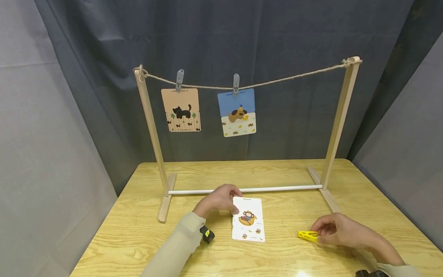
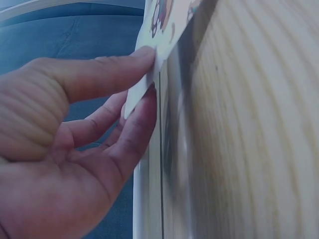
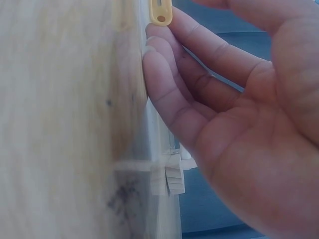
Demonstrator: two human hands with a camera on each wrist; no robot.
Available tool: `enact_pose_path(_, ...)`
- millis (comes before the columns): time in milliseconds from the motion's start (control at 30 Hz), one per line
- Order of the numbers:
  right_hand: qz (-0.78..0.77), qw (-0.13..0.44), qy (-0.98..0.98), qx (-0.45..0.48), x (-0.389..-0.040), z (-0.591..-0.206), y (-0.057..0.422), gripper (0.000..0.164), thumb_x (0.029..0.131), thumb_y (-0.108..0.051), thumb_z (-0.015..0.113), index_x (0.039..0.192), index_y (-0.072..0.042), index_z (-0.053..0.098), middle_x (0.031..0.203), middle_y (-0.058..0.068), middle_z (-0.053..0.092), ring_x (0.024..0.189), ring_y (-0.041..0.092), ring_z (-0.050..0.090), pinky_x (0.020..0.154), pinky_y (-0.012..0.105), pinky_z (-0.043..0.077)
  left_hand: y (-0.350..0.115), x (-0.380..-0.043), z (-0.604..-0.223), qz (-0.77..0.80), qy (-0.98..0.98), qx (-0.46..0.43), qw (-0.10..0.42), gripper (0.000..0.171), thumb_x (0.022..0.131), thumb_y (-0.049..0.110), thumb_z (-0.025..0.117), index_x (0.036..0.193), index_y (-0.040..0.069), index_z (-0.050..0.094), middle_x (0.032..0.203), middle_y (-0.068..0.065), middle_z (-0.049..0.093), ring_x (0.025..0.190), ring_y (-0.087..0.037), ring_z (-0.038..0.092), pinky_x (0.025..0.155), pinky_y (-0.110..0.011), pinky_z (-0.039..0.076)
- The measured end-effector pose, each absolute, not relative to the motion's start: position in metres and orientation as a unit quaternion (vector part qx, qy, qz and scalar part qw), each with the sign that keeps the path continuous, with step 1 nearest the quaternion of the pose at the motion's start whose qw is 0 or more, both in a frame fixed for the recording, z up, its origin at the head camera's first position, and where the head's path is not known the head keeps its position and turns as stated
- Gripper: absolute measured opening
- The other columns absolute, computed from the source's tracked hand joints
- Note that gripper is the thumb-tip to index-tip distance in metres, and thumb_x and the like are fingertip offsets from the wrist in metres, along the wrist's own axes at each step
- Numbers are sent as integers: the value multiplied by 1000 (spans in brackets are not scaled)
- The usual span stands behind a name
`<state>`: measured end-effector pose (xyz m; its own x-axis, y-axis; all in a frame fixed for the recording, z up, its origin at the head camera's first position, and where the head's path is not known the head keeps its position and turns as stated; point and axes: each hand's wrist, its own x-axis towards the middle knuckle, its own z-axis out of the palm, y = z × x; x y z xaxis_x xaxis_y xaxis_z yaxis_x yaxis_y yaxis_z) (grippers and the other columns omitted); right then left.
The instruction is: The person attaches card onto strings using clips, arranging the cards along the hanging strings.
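Note:
Between thumb and fingers, my left hand [image 1: 221, 199] pinches the left edge of a white card [image 1: 247, 219] with a monkey picture. The left wrist view shows the thumb on one face of this card [image 2: 155, 63] and fingers behind it. At the right, the thumb and fingers of my right hand [image 1: 346, 231] pinch a yellow clothespin [image 1: 307, 236] just above the table. In the right wrist view only one end of the clothespin [image 3: 161, 12] shows, by the fingertips.
A wooden stand [image 1: 336, 127] carries a sagging rope [image 1: 287, 79]. Two grey clothespins hold a black-cat card [image 1: 181, 111] and a dog card [image 1: 237, 113] on it. A white bar [image 1: 277, 189] joins the stand's feet on the wooden table [image 1: 117, 246]. Dark curtain [image 1: 294, 38] hangs behind.

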<state>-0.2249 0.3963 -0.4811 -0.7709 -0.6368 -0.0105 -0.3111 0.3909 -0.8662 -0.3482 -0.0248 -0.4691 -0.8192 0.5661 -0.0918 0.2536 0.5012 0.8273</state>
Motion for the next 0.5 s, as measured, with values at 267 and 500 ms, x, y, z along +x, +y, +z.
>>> enact_pose_path(267, -472, 174, 815, -286, -224, -479, 397, 21, 95, -3, 71, 115, 5, 69, 98, 5, 70, 82, 4, 63, 69, 27, 57, -24, -348, -466, 443, 848, 239, 168, 51, 75, 1, 91, 119, 15, 69, 106, -5, 64, 73, -15, 54, 73, -31, 50)
enact_pose_path(500, -489, 185, 802, -287, -226, -481, 399, 20, 97, -1, 68, 116, 5, 68, 98, 6, 70, 81, 4, 61, 68, 26, 56, -23, -348, -461, 477, 830, 240, 159, 52, 77, -3, 87, 123, 11, 68, 103, -7, 61, 83, -16, 59, 74, -31, 52)
